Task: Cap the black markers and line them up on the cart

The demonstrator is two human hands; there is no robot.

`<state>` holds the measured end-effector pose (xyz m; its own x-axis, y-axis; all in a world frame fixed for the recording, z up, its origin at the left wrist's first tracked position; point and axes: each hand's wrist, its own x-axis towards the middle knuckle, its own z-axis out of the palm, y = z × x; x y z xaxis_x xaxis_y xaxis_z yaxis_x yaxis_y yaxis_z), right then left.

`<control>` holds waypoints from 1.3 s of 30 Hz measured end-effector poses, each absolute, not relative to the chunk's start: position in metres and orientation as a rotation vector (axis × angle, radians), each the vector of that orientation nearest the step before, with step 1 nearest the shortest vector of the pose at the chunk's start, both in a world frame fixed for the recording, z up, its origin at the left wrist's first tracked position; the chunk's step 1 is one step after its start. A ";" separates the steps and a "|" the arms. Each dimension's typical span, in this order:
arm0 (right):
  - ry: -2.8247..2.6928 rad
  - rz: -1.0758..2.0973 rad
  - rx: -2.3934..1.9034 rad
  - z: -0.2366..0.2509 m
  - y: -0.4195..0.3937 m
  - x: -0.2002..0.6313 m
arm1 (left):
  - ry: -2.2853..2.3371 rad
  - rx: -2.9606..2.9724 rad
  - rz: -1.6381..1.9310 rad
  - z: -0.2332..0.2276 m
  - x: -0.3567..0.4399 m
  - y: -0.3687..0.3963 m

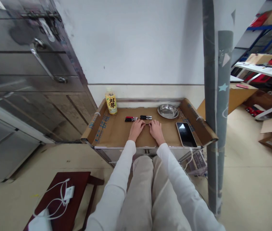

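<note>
One thin dark item [147, 124] is midway across the surface [116, 136], ends pinched by the fingers of left hand [137, 129] and right hand [156, 130]; just beyond, two pen clusters [131, 119]; farther out, one bottle [111, 103], one dish [168, 111], one phone [186, 134].

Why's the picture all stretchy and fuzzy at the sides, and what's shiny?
Head view: probably a wide lens, so the door leans and looks smeared, and the blue shelf looks soft; head view: the metal bowl gleams; head view: the thin dark thing between left hand and right hand is too small to make out.
</note>
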<state>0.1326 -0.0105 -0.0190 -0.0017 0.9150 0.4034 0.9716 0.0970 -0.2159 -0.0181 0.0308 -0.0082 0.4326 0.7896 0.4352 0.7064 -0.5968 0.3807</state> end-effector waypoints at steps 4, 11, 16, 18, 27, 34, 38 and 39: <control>-1.930 -0.155 -1.822 -0.020 -0.010 0.133 | 1.311 2.522 0.892 -0.006 -0.018 0.029; -1.901 -0.179 -1.793 -0.021 -0.010 0.134 | 1.313 2.498 0.879 -0.002 -0.018 0.027; -1.870 -0.156 -1.760 -0.018 -0.011 0.135 | 1.305 2.487 0.877 -0.003 -0.018 0.027; -1.864 -0.141 -1.750 -0.017 -0.011 0.135 | 1.292 2.503 0.872 -0.003 -0.018 0.028; -2.003 -0.064 -1.626 -0.014 -0.008 0.136 | 1.269 2.518 0.886 0.000 -0.018 0.025; -1.989 -0.146 -1.706 -0.013 -0.011 0.135 | 1.280 2.467 0.876 0.003 -0.016 0.021; -1.857 -0.197 -1.784 -0.012 -0.012 0.133 | 1.358 2.540 0.841 -0.001 -0.014 0.023; -1.832 -0.201 -1.790 -0.012 -0.012 0.132 | 1.372 2.554 0.810 -0.003 -0.013 0.025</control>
<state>0.1324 -0.0118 -0.0122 0.0527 0.8722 0.4863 0.9569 0.0952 -0.2744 -0.0131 0.0245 -0.0025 0.4422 0.8053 0.3948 0.7348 -0.5777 0.3554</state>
